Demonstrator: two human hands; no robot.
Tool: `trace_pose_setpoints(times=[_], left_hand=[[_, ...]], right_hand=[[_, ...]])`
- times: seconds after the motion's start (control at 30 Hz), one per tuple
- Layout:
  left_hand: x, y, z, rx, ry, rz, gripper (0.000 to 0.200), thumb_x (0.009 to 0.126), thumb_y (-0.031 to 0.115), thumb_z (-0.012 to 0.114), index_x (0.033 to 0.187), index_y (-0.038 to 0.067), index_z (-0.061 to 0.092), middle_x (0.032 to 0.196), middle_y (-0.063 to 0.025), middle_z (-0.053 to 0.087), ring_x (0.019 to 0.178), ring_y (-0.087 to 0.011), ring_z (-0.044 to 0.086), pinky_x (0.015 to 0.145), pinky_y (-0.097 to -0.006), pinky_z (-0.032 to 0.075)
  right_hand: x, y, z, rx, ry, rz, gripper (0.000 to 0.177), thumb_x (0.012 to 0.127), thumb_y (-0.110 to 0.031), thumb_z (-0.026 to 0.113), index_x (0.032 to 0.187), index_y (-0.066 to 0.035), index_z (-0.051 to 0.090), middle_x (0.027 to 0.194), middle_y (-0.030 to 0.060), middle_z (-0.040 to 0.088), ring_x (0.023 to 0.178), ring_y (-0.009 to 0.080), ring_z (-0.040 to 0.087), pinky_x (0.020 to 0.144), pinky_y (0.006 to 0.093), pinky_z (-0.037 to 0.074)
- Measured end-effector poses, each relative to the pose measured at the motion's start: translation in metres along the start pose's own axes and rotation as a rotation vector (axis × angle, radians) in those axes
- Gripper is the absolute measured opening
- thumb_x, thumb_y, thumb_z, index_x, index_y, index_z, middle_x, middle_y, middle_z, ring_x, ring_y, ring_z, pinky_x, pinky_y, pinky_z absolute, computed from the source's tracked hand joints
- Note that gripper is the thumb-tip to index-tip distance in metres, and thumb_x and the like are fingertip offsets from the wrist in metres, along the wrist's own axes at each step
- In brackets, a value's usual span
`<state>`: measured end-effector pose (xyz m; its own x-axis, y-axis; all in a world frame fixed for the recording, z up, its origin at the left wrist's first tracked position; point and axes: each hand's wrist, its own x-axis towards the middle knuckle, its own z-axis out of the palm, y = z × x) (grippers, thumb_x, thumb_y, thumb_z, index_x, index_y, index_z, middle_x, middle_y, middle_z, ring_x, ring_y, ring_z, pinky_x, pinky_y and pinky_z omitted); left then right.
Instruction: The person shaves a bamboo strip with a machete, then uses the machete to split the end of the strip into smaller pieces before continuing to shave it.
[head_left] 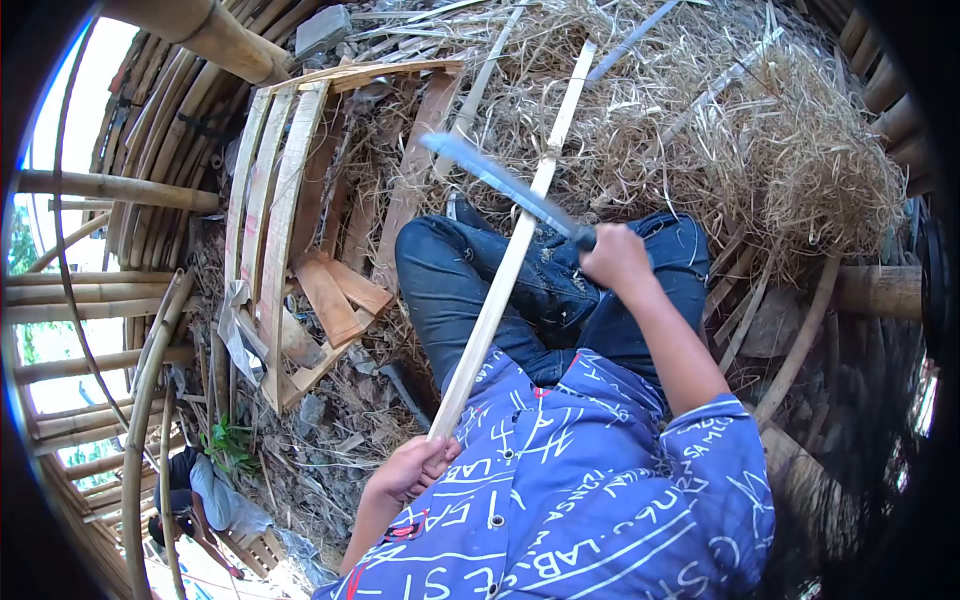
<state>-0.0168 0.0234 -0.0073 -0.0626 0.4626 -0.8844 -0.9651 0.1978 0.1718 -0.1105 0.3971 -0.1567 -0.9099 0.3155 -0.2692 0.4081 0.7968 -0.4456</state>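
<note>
My left hand is closed around the near end of a long pale bamboo strip, close against my shirt. The strip runs up and away across my lap, its far end over the shavings. In my right hand, above my knee, is the dark handle of a long-bladed machete. Its blade points up and to the left and overlaps the strip at mid-length in this view. The blade is slightly blurred.
A big heap of curled bamboo shavings fills the ground ahead. To the left lies a broken wooden crate with loose boards. Bamboo poles form the wall. Another person bends down at lower left.
</note>
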Motion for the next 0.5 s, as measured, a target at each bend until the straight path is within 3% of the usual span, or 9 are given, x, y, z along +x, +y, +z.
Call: trace_pose_setpoints(times=[0.23,0.5], left_hand=[[-0.006,0.007,-0.002,-0.194,-0.112,-0.070,0.033,0.099,0.040,0.041,0.090,0.009,0.044,0.054,0.0105,0.025,0.039,0.0012,0.019,0.031,-0.0164,0.013],[0.013,-0.023,-0.016,-0.116,-0.036,0.010,0.029,0.098,0.039,0.045,0.088,0.012,0.044,0.054,0.0118,0.024,0.039,0.0007,0.017,0.033,-0.0177,0.013]], right_hand=[[-0.091,-0.050,0.008,0.172,-0.225,-0.376,0.021,0.062,-0.028,0.067,0.071,-0.010,0.066,0.067,0.0173,0.064,0.069,0.0358,0.065,0.068,0.0460,0.053],[-0.068,-0.041,0.015,0.047,-0.308,-0.404,0.022,0.062,-0.025,0.067,0.074,-0.007,0.068,0.075,0.0177,0.067,0.074,0.0347,0.067,0.071,0.0434,0.054]])
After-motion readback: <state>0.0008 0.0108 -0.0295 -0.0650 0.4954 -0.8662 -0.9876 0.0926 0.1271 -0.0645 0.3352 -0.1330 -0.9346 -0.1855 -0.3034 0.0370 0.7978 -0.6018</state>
